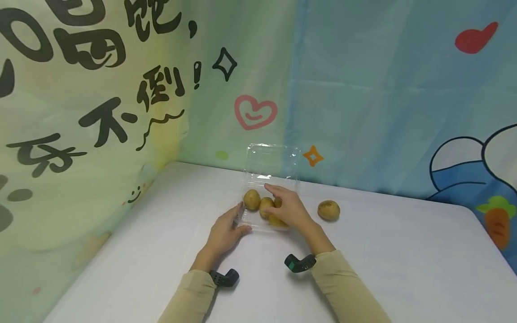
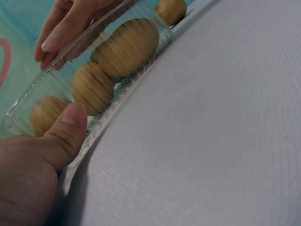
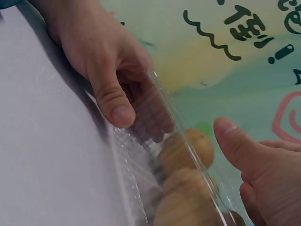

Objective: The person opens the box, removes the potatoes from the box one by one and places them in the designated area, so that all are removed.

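A clear plastic box (image 1: 258,227) stands on the table with its lid (image 1: 272,161) raised at the back. Several potatoes (image 1: 252,199) lie inside it. My left hand (image 1: 224,234) grips the box at its left front corner, thumb on the front wall and fingers along the side. Over the right part of the box is my right hand (image 1: 293,208), above the potatoes. In the right wrist view its thumb (image 3: 235,141) stands apart from them, and most of its fingers are hidden. Another potato (image 1: 329,211) lies on the table to the right of the box.
The table (image 1: 383,251) has a white cover. Behind it and along its left side hangs a printed cloth (image 1: 363,89) with letters, hearts and a carrot. Each wrist carries a dark camera band (image 1: 300,263).
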Tool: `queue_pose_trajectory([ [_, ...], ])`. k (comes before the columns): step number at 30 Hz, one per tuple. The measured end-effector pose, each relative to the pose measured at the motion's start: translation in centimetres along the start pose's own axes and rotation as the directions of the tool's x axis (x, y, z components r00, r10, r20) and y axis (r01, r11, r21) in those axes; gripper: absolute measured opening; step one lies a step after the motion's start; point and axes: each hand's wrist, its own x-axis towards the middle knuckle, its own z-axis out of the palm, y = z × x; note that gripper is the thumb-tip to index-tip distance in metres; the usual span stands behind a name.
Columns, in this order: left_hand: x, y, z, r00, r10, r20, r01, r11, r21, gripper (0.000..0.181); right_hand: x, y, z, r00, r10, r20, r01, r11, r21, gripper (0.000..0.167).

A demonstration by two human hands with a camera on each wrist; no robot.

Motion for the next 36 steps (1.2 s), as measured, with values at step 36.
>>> queue_pose_trajectory([
  [36, 0.1, -0.5, 0.3, 0.998, 0.049, -0.030, -0.048, 0.998, 0.041, 0.081, 2.5, -0.4, 3.0, 0.999, -0.038, 0.035, 0.042, 0.990, -0.136, 0.060],
])
